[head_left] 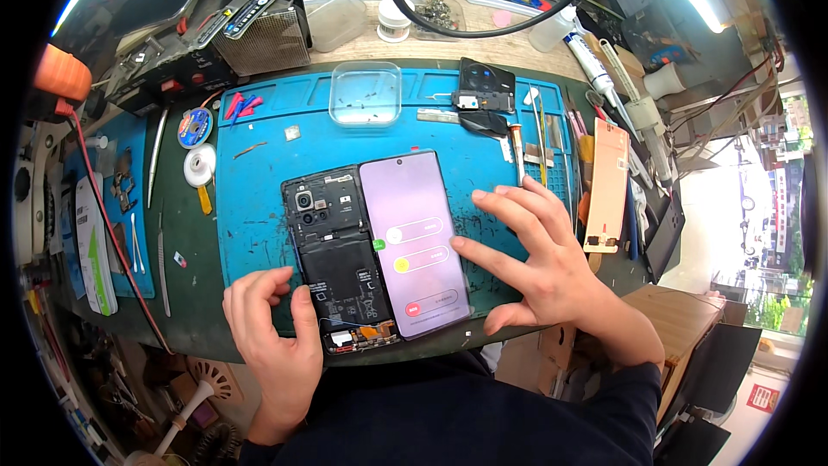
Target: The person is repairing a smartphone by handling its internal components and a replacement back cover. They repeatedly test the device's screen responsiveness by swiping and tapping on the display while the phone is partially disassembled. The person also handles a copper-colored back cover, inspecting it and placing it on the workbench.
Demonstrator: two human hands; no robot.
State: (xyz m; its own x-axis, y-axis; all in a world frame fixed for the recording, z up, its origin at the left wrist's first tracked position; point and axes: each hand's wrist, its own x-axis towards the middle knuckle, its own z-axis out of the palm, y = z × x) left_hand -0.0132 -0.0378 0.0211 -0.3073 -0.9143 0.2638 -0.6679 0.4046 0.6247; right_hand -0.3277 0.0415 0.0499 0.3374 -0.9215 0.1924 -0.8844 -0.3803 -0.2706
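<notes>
Right of the open phone body (338, 261), the lit screen (417, 246) lies face up, presumably for easy touching. The left hand (274, 319) curls half-open at the body's left edge, perhaps steadying it; the right hand (542, 263), fingers spread, is farther right.

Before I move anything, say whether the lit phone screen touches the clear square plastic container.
Apart: the head view shows blue mat between the phone screen and the plastic container.
</notes>
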